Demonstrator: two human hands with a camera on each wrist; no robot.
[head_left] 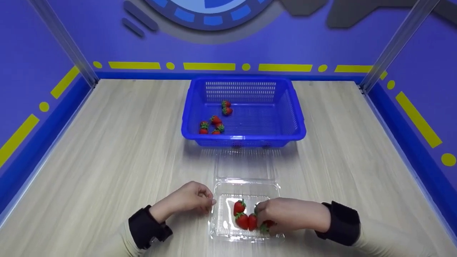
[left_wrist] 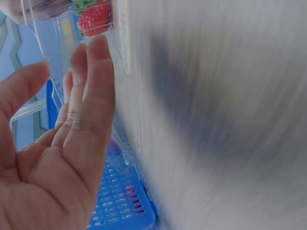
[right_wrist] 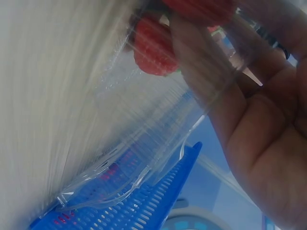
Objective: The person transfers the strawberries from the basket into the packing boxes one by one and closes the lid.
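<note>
A clear plastic clamshell box [head_left: 225, 231] lies with its lid [head_left: 246, 171] folded back toward the basket. Several strawberries [head_left: 242, 222] sit inside. My right hand [head_left: 291, 214] reaches into the right side of the box and holds a strawberry [head_left: 266, 227] with its fingertips, partly hidden by the hand. In the right wrist view, another strawberry [right_wrist: 154, 47] lies beside those fingers, seen through the box wall. My left hand [head_left: 192, 197] is at the box's left wall, fingers nearly straight and thumb apart. From the left wrist view, a strawberry [left_wrist: 94, 19] appears just past its fingertips.
A blue plastic basket [head_left: 244, 137] with slotted walls stands behind the box, several strawberries [head_left: 215, 120] in its left half. The box lid reaches close to the basket's front. Blue panels [head_left: 228, 53] enclose the wooden table [head_left: 135, 142] at the back and sides.
</note>
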